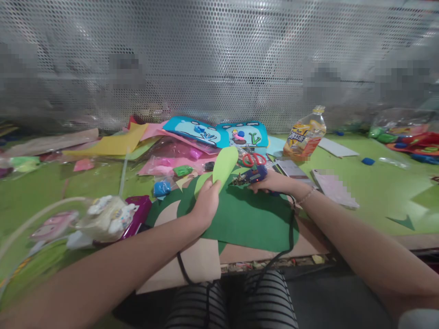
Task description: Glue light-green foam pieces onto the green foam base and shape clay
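1. Fingers (216, 184) of the left hand (206, 203) pinch a light-green cutout (225, 164).
2. Right hand (269, 182) closes round a blue glue gun (254, 174).
3. Cutout extends mostly beyond the left fingers, left of the gun.

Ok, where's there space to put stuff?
On the right, bare green tabletop shows between the blue lump, pale pink rectangle and green scrap. A smaller patch lies left, between the pink lump and cream case. In the middle, dark green paper, red-handled scissors and a blue packet crowd the left hand and right hand.
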A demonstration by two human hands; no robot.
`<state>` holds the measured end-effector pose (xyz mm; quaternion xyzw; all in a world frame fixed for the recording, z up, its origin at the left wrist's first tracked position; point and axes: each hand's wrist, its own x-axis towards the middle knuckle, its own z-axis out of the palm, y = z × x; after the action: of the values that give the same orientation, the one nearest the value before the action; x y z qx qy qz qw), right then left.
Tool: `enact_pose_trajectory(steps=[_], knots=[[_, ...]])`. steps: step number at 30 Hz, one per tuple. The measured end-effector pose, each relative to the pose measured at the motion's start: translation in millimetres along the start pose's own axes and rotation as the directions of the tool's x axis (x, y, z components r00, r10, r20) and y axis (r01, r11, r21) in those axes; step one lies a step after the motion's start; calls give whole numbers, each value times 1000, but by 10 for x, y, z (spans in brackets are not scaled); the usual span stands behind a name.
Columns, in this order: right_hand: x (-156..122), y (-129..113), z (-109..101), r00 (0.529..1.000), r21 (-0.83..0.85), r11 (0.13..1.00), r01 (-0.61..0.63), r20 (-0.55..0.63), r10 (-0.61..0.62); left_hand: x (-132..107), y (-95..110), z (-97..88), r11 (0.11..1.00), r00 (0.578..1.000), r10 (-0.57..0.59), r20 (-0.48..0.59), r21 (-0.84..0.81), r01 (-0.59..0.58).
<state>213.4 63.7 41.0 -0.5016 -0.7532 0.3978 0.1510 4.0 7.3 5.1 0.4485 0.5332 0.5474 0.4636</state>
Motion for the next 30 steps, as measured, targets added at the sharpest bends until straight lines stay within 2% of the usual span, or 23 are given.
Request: enact_pose_trajectory(steps=[4,9,12,16,20,26,30], knots=[[-22,-53,9,996,-17,1000,-13,-91,11,2,-1,-2,1000,1000,-17,-8,1,17],[-3,-34,-20,986,-127,992,22,-164,-43,6,3,1,1000,1000,5,7,-13,-4],[7,-31,-28,969,-194,977,92,-209,-133,15,-7,3,1000,1000,24,17,-20,-24],[5,-61,-6,949,-228,951,207,-188,-252,36,-31,2,998,998,58,33,-36,-57],[-15,-83,19,962,-212,962,170,-174,-209,45,-37,-3,997,997,73,38,-36,-71],[-12,-25,19,986,-209,977,38,-153,-71,23,-3,12,997,997,63,34,-41,-61],[13,38,-4,993,-218,975,47,-99,-70,26,-11,11,998,999,50,13,-26,-50]])
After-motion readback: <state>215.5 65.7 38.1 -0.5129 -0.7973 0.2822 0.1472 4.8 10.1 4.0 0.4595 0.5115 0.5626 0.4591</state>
